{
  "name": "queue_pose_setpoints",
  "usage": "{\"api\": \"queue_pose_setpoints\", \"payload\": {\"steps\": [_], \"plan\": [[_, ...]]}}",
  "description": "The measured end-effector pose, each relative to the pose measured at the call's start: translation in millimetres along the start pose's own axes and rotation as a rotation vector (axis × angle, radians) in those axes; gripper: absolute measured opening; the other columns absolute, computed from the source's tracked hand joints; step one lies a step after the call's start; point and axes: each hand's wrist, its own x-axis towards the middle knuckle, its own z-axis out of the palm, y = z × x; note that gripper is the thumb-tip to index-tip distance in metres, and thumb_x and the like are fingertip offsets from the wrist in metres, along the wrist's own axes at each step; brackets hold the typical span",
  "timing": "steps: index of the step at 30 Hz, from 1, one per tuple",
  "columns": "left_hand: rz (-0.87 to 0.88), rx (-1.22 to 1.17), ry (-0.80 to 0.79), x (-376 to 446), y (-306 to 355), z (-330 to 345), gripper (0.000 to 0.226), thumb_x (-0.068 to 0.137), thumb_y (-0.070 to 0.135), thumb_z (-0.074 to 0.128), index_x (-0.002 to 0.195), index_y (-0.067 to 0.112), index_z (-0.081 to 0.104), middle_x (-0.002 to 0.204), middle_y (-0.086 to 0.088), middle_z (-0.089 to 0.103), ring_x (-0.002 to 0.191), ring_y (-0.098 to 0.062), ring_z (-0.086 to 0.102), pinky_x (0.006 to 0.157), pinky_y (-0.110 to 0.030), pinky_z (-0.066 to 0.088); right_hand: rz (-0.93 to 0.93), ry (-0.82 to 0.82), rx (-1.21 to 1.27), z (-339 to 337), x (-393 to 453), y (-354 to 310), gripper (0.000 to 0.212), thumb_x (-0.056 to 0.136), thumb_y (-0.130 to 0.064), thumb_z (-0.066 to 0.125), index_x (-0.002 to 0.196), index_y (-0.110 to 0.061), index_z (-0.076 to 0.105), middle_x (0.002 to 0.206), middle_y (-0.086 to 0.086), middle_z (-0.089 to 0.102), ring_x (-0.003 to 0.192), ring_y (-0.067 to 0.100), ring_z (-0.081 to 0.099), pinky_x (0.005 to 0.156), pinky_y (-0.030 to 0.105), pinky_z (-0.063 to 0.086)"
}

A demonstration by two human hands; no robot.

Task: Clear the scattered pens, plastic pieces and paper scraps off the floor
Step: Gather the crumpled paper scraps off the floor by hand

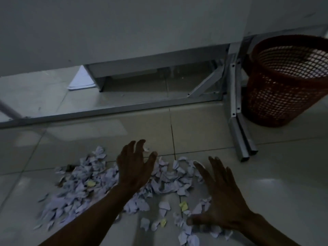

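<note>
While the right hand [224, 201] spreads its fingers over the near scraps, the left hand [135, 167] hovers, fingers apart, above the paper scraps [85, 185] heaped on the floor [284, 183] (mostly white); far right stands a red basket [284, 96].

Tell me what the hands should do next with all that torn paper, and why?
Probably bring both hands together to scoop up a bunch. The left hand and right hand are open and empty over the pile of paper scraps, which is still spread on the tiled floor. The red mesh wastebasket stands close by on the right.
</note>
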Motion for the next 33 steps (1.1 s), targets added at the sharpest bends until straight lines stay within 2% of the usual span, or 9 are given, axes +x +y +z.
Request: {"api": "queue_pose_setpoints", "payload": {"steps": [3, 5, 9, 17, 21, 26, 29, 31, 33], "plan": [[-0.332, 0.047, -0.067, -10, -30, 10, 0.074, 0.086, 0.074, 0.034, 0.149, 0.037, 0.025, 0.160, -0.006, 0.008, 0.146, -0.035, 0.005, 0.115, -0.058, 0.010, 0.037, -0.004, 0.003, 14, 1, 1, 0.151, 0.030, -0.105, 0.044, 0.138, -0.041, -0.039, 0.146, 0.000, -0.049, 0.134, 0.023, -0.046, 0.116, 0.052, -0.017], [-0.377, 0.029, -0.113, -15, -49, 19, 0.080, 0.083, 0.079, 0.029, 0.151, 0.037, 0.022, 0.161, -0.008, 0.002, 0.146, -0.038, 0.001, 0.115, -0.061, 0.009, 0.035, 0.010, 0.010, 22, 2, -5, 0.151, 0.029, -0.106, 0.043, 0.137, -0.041, -0.041, 0.146, 0.002, -0.048, 0.134, 0.024, -0.046, 0.115, 0.052, -0.018], [-0.263, 0.016, -0.241, -27, -51, 38, 0.090, 0.066, 0.088, 0.011, 0.146, 0.051, 0.024, 0.162, 0.001, 0.000, 0.148, -0.033, -0.005, 0.115, -0.061, 0.007, -0.002, 0.046, 0.053, 33, 7, -17, 0.152, 0.029, -0.104, 0.046, 0.142, -0.040, -0.033, 0.149, 0.003, -0.044, 0.136, 0.023, -0.043, 0.115, 0.051, -0.018], [-0.067, -0.035, -0.187, -59, -23, 53, 0.080, 0.075, 0.074, 0.002, 0.139, 0.045, 0.041, 0.160, 0.010, 0.016, 0.148, -0.017, -0.001, 0.116, -0.054, 0.002, -0.090, 0.075, 0.074, 55, 19, -53, 0.150, 0.037, -0.100, 0.052, 0.147, -0.034, -0.026, 0.153, 0.005, -0.035, 0.138, 0.020, -0.041, 0.114, 0.043, -0.024], [0.076, -0.122, -0.124, -81, -17, 66, 0.064, 0.092, 0.058, 0.013, 0.137, 0.032, 0.050, 0.155, 0.003, 0.032, 0.148, -0.022, 0.013, 0.118, -0.055, 0.011, -0.113, 0.166, 0.123, 70, 27, -64, 0.143, 0.043, -0.097, 0.053, 0.151, -0.034, -0.016, 0.161, 0.005, -0.010, 0.147, 0.023, -0.020, 0.119, 0.051, -0.006], [0.110, -0.376, -0.088, -102, -9, 74, 0.064, 0.098, 0.057, 0.005, 0.138, 0.029, 0.046, 0.145, 0.009, 0.043, 0.142, -0.011, 0.025, 0.118, -0.034, 0.011, -0.190, 0.321, 0.201, 82, 35, -69, 0.109, 0.071, -0.076, 0.057, 0.155, -0.025, 0.011, 0.162, -0.001, 0.013, 0.150, 0.024, 0.003, 0.120, 0.048, 0.002], [-0.025, -0.603, -0.078, -105, 1, 61, 0.022, 0.101, 0.049, 0.027, 0.118, 0.057, 0.039, 0.123, 0.027, 0.054, 0.115, 0.009, 0.049, 0.103, -0.018, 0.035, -0.211, 0.357, 0.218, 88, 37, -68, 0.103, 0.072, -0.067, 0.064, 0.153, -0.020, 0.022, 0.160, 0.001, 0.020, 0.149, 0.024, 0.012, 0.121, 0.042, 0.002], [-0.098, -0.717, -0.011, -104, 4, 54, 0.020, 0.103, 0.027, 0.038, 0.110, 0.046, 0.040, 0.095, 0.020, 0.063, 0.085, 0.007, 0.061, 0.075, -0.018, 0.049, -0.187, 0.375, 0.246, 93, 37, -67, 0.102, 0.069, -0.066, 0.068, 0.152, -0.024, 0.027, 0.158, 0.002, 0.024, 0.148, 0.022, 0.015, 0.121, 0.038, 0.009], [-0.110, -0.740, 0.068, -102, 0, 52, 0.026, 0.101, 0.011, 0.043, 0.111, 0.034, 0.041, 0.092, 0.019, 0.063, 0.081, 0.005, 0.063, 0.068, -0.016, 0.050, -0.190, 0.395, 0.265, 93, 36, -68, 0.101, 0.064, -0.063, 0.073, 0.149, -0.026, 0.033, 0.155, 0.003, 0.030, 0.145, 0.022, 0.023, 0.119, 0.035, 0.017]]}}
